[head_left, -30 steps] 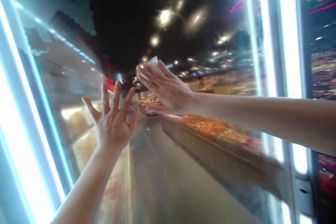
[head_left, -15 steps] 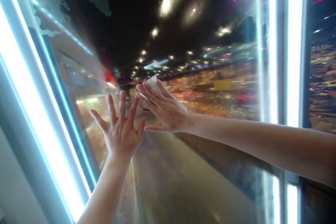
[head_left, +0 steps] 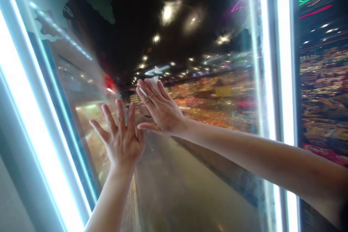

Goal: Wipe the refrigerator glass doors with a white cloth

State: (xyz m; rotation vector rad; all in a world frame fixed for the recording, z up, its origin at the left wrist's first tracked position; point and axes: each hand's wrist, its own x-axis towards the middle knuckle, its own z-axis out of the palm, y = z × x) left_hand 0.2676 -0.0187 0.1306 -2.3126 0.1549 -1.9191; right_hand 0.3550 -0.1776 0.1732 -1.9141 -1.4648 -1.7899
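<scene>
My left hand [head_left: 122, 136] rests flat with fingers spread on a large pane of glass [head_left: 190, 181], holding nothing. Just right of it, my right hand [head_left: 161, 110] lies nearly flat on the same pane, its thumb pointing towards the left hand. Under the right fingers a piece of white tissue [head_left: 154, 79] is pressed to the glass. Only a corner above the fingers and a sliver beside them show; the rest is hidden by the hand.
A bright white light strip [head_left: 38, 116] slants along the left side. More upright light tubes [head_left: 284, 61] stand at the right. Blurred rows of colourful goods [head_left: 201, 105], ceiling lamps [head_left: 167, 12] and a grey floor appear in or through the glass.
The view has shifted, so the right light tubes stand farther left. Both hands appear slightly farther left; the right fingers cover more of the tissue. The left hand stays spread.
</scene>
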